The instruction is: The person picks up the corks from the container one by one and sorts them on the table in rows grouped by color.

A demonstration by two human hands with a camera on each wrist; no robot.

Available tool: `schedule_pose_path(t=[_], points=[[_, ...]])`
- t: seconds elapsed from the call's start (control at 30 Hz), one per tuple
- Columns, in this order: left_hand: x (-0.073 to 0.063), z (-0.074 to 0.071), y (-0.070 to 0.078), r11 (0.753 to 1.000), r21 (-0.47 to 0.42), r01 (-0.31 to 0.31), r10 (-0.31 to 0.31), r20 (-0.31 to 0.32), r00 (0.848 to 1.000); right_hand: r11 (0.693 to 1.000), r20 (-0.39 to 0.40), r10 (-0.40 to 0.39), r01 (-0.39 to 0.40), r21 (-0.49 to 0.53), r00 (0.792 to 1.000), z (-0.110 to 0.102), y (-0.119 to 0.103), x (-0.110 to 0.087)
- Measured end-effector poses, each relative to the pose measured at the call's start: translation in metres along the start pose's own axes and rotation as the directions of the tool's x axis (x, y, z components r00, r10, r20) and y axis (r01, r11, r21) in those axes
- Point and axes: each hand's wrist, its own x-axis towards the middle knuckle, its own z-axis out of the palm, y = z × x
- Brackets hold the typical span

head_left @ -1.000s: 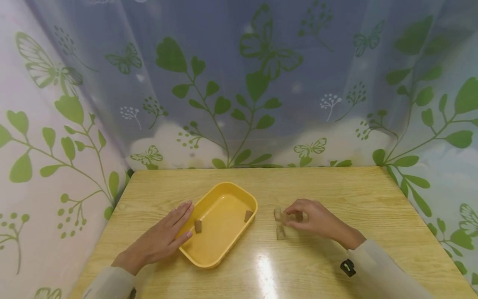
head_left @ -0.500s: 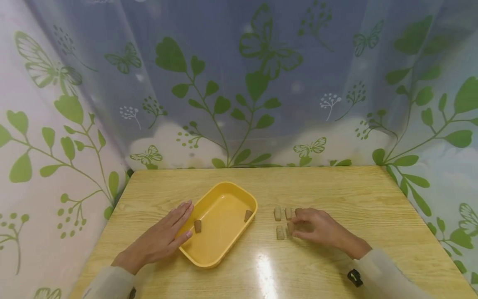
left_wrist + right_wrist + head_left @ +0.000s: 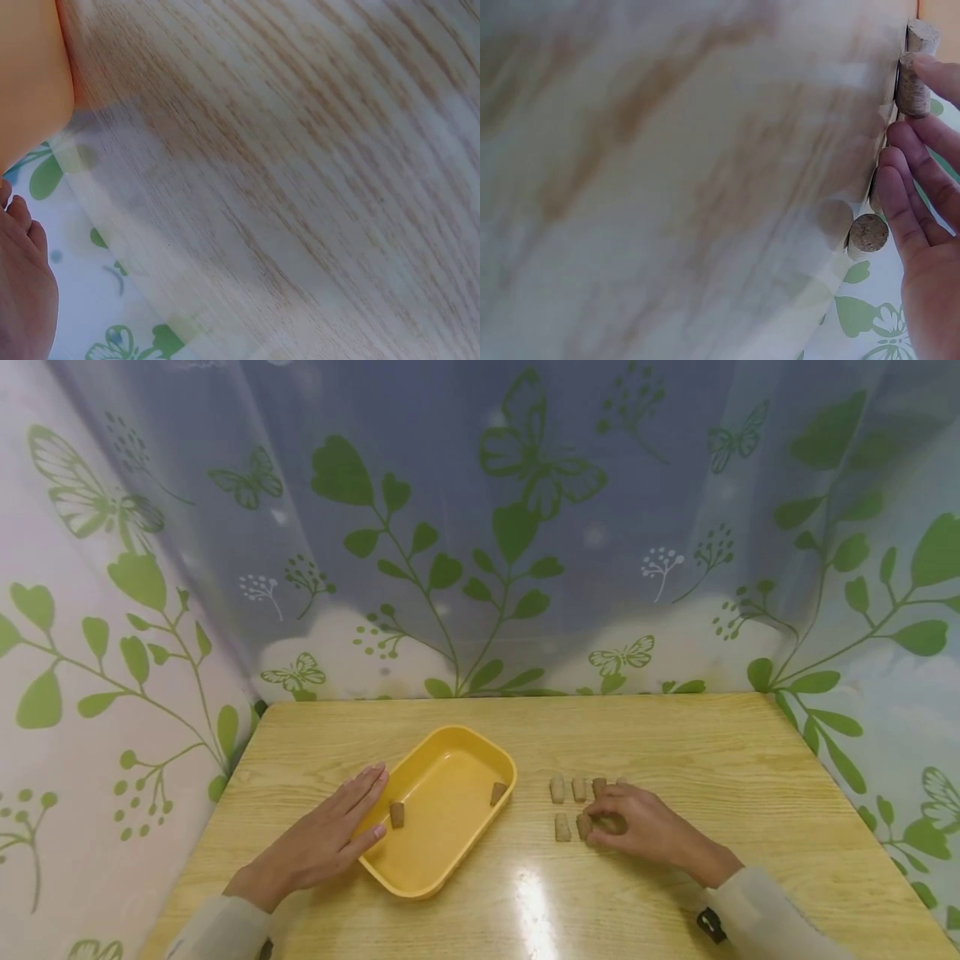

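Small tapered cork stoppers stand in two rows on the table. My right hand [image 3: 645, 827] pinches a brown cork [image 3: 583, 827] in the front row between thumb and fingers; in the right wrist view this cork [image 3: 913, 90] sits at the thumb tip. Left of it stands a paler cork [image 3: 562, 827]. The back row has a pale cork [image 3: 557, 789], another cork [image 3: 579, 789] and a darker cork [image 3: 599, 787], with one more partly hidden by my fingers. My left hand [image 3: 322, 835] lies with straight fingers along the left rim of a yellow tray [image 3: 442, 860].
Inside the tray lie two brown corks, one cork [image 3: 397, 815] near the left side and another cork [image 3: 498, 793] by the right wall. The wooden table [image 3: 675, 735] ends at a leaf-and-butterfly patterned curtain [image 3: 450, 568] behind and at both sides.
My right hand has moved from the back row to the front row, where a cork now stands right of the pale one. The left hand and tray have stayed put.
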Motion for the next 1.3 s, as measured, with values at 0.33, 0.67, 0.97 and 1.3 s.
schedule_pose_path(t=[0.33,0.67,0.97,1.3], points=[[-0.0006,-0.0012,0.0018,1.000,0.013,-0.002,0.002,0.000,1.000,1.000,-0.006,0.019,-0.019,-0.010,1.000,-0.0005,-0.0038,-0.0027],[-0.0013,-0.0040,0.0050,1.000,-0.001,0.003,-0.003,0.003,1.000,0.998,0.015,0.048,-0.048,0.031,0.999,-0.0010,-0.0056,-0.0042],[-0.0011,-0.0040,0.0054,1.000,0.005,0.007,-0.007,0.007,1.000,1.000,-0.017,0.021,-0.021,0.013,1.000,0.0021,-0.0025,-0.0048],[-0.0012,-0.0029,0.0055,1.000,0.016,0.011,-0.011,0.001,1.000,0.999,-0.043,-0.040,0.040,0.005,0.998,0.0043,-0.0027,-0.0024]])
